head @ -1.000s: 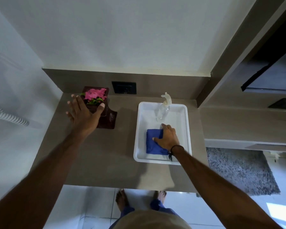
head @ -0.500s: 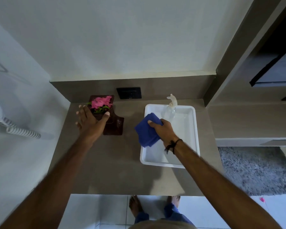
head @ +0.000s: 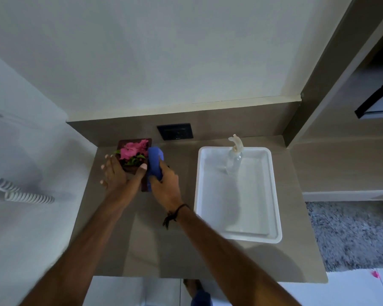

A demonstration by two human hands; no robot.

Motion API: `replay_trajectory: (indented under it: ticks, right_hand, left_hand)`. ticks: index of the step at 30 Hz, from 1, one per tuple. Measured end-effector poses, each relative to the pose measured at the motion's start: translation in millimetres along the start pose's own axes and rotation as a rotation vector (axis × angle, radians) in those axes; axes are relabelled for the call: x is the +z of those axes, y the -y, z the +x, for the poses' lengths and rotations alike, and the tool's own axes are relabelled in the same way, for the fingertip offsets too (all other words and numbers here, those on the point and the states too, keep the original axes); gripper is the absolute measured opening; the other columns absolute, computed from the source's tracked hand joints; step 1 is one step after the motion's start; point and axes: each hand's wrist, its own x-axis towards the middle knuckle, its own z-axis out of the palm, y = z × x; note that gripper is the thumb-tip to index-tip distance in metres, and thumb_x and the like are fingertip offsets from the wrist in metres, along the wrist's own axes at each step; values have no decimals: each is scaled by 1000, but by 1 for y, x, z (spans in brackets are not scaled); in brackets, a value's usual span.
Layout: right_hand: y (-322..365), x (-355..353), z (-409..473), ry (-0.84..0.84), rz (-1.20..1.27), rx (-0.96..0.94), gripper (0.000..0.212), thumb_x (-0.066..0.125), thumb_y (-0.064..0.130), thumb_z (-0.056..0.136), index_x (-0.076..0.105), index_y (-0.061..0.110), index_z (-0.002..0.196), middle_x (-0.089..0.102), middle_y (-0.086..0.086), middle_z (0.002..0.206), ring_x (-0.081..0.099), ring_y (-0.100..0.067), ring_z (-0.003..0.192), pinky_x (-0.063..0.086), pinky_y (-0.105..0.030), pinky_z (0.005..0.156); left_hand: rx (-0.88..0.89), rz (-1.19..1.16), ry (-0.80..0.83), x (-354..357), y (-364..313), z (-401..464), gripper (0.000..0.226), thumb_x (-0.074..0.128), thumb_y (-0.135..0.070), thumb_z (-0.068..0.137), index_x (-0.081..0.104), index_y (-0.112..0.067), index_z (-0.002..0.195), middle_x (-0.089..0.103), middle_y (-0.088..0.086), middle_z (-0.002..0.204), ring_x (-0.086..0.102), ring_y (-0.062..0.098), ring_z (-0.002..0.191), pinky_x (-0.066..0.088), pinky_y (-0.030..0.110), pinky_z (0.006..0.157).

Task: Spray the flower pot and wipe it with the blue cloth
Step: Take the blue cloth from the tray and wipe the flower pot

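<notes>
The table [head: 128,239] lies bare between pot [head: 145,186] and tray [head: 197,184]; the wall seemingly crowds the pot's far side.

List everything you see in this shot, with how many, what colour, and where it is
flower pot: 1, dark brown with pink flowers, back left of the counter
blue cloth: 1, blue, pressed to the pot's right side
tray: 1, white, right side of the counter
spray bottle: 1, clear with pale trigger, standing at the far end of the tray
counter: 1, grey-brown, centre
wall socket: 1, black, on the backsplash behind the pot
coiled cord: 1, white, far left
rug: 1, grey, floor at right
left hand: 1, steadying the pot's left side
right hand: 1, gripping the cloth, dark band at the wrist
</notes>
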Motion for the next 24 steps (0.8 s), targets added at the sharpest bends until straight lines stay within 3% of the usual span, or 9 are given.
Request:
replay_trajectory:
  ticks: [4,8,11,14,16,18,21,24]
  right_hand:
    - [-22,-6,24,116,-253,127,67,48,9,100,27,21,162,54,-22,145,59,-41,128,49,-37,101]
    - [-33,-15,37,203,-385,191,73,45,13,103,10,27,165,39,-23,157,51,-44,137,45,-48,113]
    - [-32,-9,35,139,-293,229,65,47,12,102,24,22,162,47,-22,152,52,-44,136,46,-46,113]
    - [-24,-4,33,88,-152,225,58,52,9,99,41,15,156,56,-20,146,58,-37,132,47,-34,108]
    - [-19,-1,29,61,-76,196,57,55,8,95,47,12,151,61,-18,141,62,-35,128,50,-37,109]
    - [-20,1,24,53,-65,171,59,56,7,94,47,13,152,64,-18,138,65,-33,123,54,-40,106]
    - [-33,-1,18,80,-231,141,64,52,5,97,37,17,158,63,-18,137,64,-35,123,49,-28,93]
    - [-41,-5,25,102,-415,149,67,49,6,98,29,18,161,58,-25,141,58,-44,128,47,-43,101]
  left_hand:
    - [22,-3,36,-2,-2,-3,117,44,-76,72,-5,-16,161,-9,4,172,-12,24,158,-8,50,124]
    - [36,6,52,-6,-7,-7,117,42,-75,73,-6,-14,161,-10,5,172,-13,25,157,-9,50,123]
    - [31,0,61,-6,-8,-9,116,42,-75,74,-6,-14,161,-11,5,172,-14,25,157,-10,51,124]
    - [19,4,46,-5,-8,-7,116,43,-74,74,-6,-13,160,-10,7,172,-13,29,157,-10,53,125]
    - [3,1,44,-5,-6,-5,116,43,-74,74,-5,-14,160,-9,7,172,-12,31,157,-10,54,124]
    - [9,11,44,-4,-4,-5,116,44,-74,74,-5,-13,160,-8,8,172,-12,29,157,-12,53,123]
    - [14,9,36,-3,-4,-5,116,44,-74,75,-6,-13,160,-9,8,172,-14,28,157,-13,51,122]
    - [19,17,42,-3,-2,-5,117,43,-76,75,-8,-13,160,-11,7,171,-15,28,157,-13,52,122]
